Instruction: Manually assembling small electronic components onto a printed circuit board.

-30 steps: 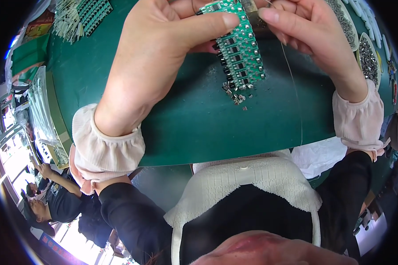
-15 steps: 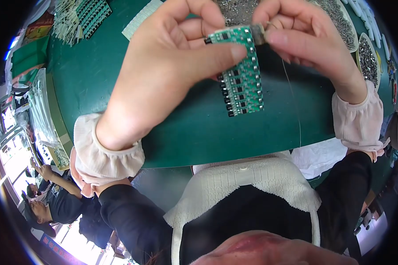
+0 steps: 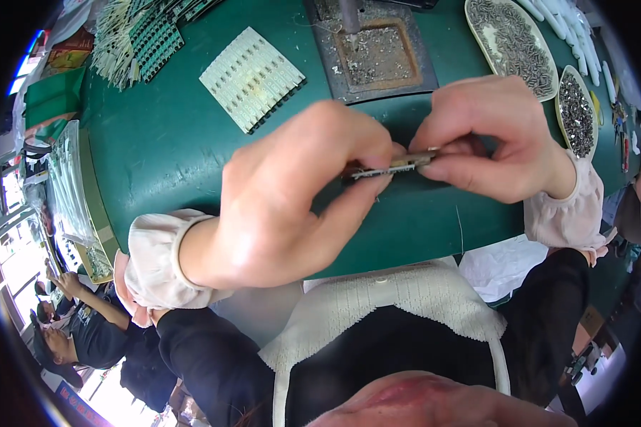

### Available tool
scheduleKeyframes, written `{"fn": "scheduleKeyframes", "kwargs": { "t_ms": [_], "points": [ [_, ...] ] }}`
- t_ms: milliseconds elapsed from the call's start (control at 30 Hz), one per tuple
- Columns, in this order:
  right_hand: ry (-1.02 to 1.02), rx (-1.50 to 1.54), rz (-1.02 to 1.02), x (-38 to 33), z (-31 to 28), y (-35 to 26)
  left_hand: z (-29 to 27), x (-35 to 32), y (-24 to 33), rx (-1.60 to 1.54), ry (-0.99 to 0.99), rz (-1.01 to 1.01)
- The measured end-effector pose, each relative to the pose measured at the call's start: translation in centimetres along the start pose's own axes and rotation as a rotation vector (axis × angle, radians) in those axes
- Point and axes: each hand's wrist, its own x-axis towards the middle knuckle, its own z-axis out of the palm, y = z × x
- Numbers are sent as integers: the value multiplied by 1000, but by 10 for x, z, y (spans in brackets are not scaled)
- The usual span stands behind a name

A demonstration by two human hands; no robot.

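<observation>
Your left hand [image 3: 285,206] and right hand [image 3: 491,139] pinch a narrow circuit board strip [image 3: 392,167] edge-on above the green table [image 3: 157,142]. Its long axis runs nine to three o'clock, tilted slightly up at three.

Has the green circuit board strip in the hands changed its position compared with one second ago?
Yes. The green circuit board strip has turned edge-on to the camera and now sits nearer the grey metal tray, pinched by left hand and right hand.

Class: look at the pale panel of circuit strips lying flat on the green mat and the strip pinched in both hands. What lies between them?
Only bare green mat between the pale panel and the held strip, in the head view.
</observation>
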Motion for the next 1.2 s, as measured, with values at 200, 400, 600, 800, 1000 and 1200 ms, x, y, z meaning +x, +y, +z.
{"fn": "scheduleKeyframes", "kwargs": {
  "t_ms": [200, 400, 600, 800, 1000, 1200],
  "points": [
    [60, -67, -179, -2, 5, 4, 4, 1, -3, 63, 53, 192],
    [84, -70, -252, -2, 7, 6, 7, 2, -3, 66, 83, 219],
    [97, -68, -286, 1, 8, 10, 4, -1, -6, 196, 82, 306],
    [96, -53, -55, -3, 11, 5, 12, -1, -25, 364, 173, 408],
    [22, 45, 535, -7, -7, 4, 26, -3, -37, 285, 337, 462],
    [24, -337, 439, -29, -22, 7, 9, -12, -36, 209, 56, 299]
  ]
}}
